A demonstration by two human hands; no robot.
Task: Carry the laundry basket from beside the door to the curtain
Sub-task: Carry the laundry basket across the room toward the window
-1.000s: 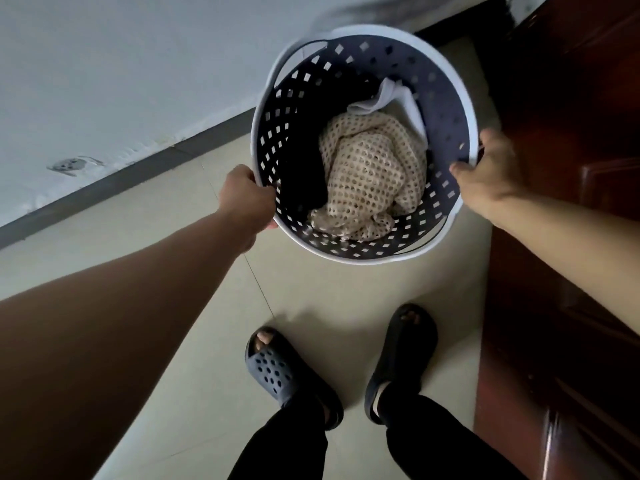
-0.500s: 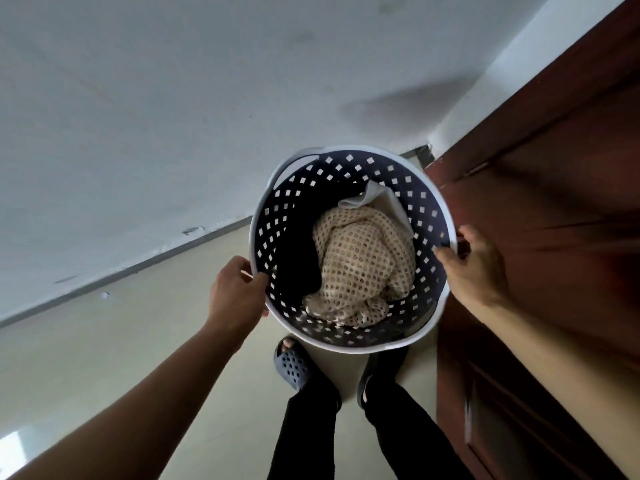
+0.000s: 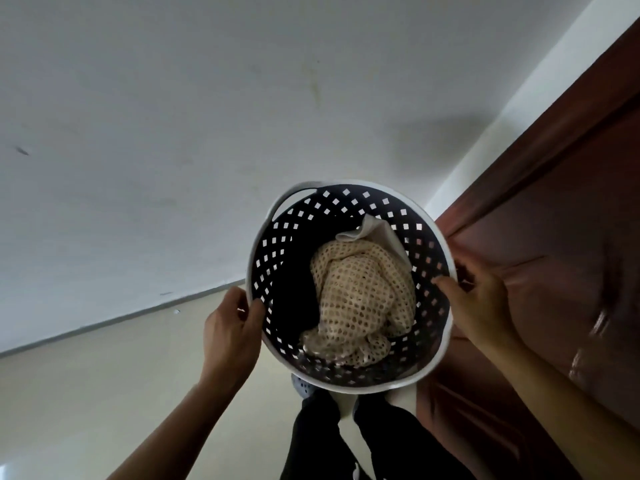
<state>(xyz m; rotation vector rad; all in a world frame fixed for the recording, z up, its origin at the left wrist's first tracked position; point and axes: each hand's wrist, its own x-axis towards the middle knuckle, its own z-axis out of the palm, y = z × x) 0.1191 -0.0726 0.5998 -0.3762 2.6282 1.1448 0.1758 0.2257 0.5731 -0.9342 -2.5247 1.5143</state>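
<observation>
Laundry basket [image 3: 437, 237], round with a white rim and dark perforated wall, is held off the floor [image 3: 86, 403] just beside a brown wooden door [image 3: 554, 271]. The left hand [image 3: 230, 329] and right hand [image 3: 479, 306] have their fingers clamped on opposite sides of its rim. A cream mesh cloth [image 3: 360, 299] lies inside.
</observation>
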